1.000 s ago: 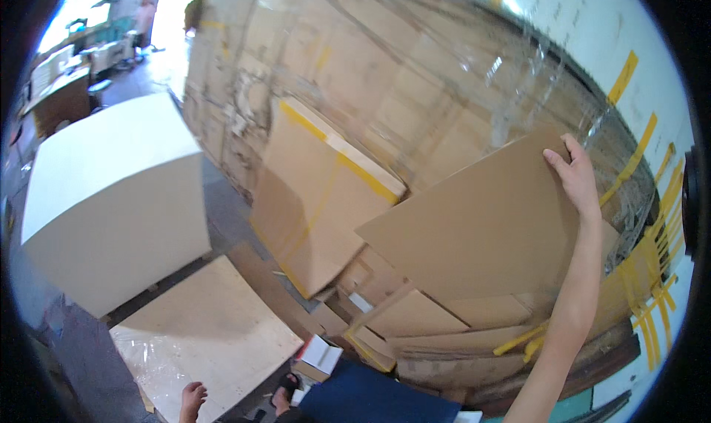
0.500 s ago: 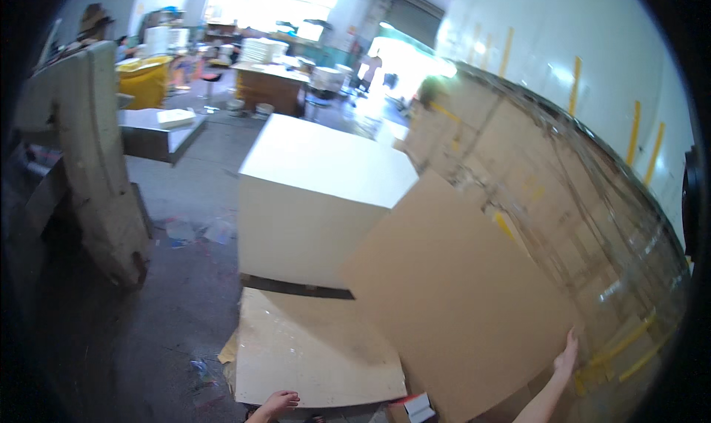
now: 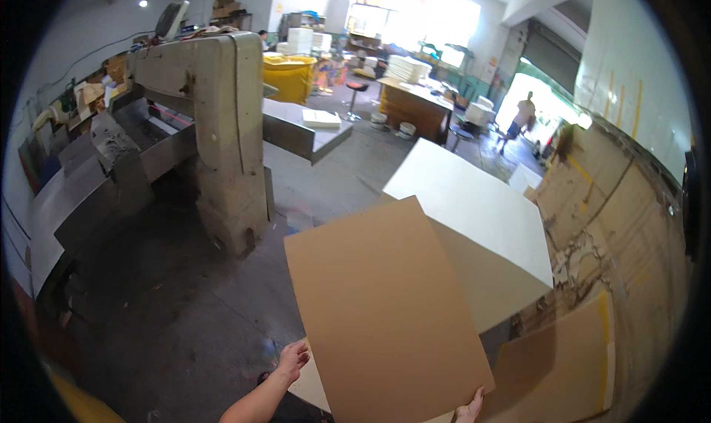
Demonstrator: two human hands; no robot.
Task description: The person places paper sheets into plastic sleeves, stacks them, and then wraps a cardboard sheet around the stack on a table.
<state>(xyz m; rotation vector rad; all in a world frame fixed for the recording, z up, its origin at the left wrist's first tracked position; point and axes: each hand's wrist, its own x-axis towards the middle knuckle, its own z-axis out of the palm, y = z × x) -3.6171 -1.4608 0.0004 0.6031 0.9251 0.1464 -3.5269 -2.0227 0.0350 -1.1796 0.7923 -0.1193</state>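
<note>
A large brown cardboard sheet (image 3: 385, 312) is held up in front of me, tilted, over the concrete floor. My right hand (image 3: 469, 407) grips its lower right corner at the bottom of the view. My left hand (image 3: 291, 361) hangs free beside the sheet's lower left edge, fingers apart, not touching it. Behind the sheet stands a tall stack of white boards (image 3: 474, 215).
A big grey cutting machine (image 3: 200, 134) with a metal table stands at the left. Wrapped stacks of brown cardboard (image 3: 622, 238) line the right side. Further back are a yellow bin (image 3: 290, 76), a work table with white stacks (image 3: 415, 90), and a person (image 3: 523, 115) near the doorway.
My view has swung left from the wrapped cardboard wall into the workshop. The brown sheet has come away from the stack and now sits in front of me, my right hand lower.
</note>
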